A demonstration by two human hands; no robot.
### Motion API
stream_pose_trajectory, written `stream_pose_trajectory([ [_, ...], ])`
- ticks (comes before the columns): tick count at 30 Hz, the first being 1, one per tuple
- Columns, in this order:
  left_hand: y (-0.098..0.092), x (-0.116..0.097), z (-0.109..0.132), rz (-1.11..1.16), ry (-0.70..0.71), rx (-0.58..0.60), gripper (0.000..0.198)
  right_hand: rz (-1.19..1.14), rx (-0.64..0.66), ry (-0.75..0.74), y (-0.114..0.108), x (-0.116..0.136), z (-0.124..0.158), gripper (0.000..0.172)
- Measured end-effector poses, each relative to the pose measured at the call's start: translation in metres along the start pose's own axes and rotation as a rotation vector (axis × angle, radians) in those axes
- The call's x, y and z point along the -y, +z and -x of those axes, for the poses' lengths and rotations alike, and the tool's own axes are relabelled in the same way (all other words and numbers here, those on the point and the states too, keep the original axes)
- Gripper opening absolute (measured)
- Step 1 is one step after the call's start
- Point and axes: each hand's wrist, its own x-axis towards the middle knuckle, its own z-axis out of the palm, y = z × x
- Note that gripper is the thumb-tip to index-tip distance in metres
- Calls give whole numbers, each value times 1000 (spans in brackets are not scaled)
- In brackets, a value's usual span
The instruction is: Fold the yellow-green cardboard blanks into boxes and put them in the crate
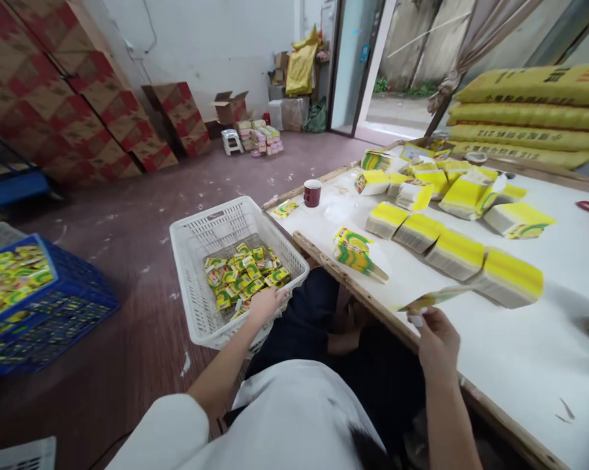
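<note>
My left hand (264, 304) reaches into the white plastic basket (196, 261) and rests on the pile of small yellow-green packets (243, 274); its fingers are hidden among them. My right hand (436, 336) is at the white table's near edge, fingers pinched on a flat yellow-green carton (434, 298) held out over the table. A fanned bunch of flat cartons (356, 251) lies near the table edge. Rows of stacked yellow flat cartons (454, 251) sit further in.
A dark red mug (313, 192) stands at the table's far corner. A blue crate (40, 307) full of packets sits on the floor at left. Red-printed cardboard boxes (54, 98) line the left wall. Yellow sacks (529, 111) are piled behind the table.
</note>
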Motion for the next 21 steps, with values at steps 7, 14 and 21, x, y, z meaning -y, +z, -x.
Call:
stream_pose_trajectory([
  [7,0,-6,-3,-97,2,50,34,-189,-275,-49,2,-19,-27,41],
  [14,-2,-7,-8,-113,34,75,37,-210,-297,-34,3,-28,-28,34],
  [21,-4,-10,-8,-147,35,89,36,-237,-255,13,-7,-30,-28,39],
])
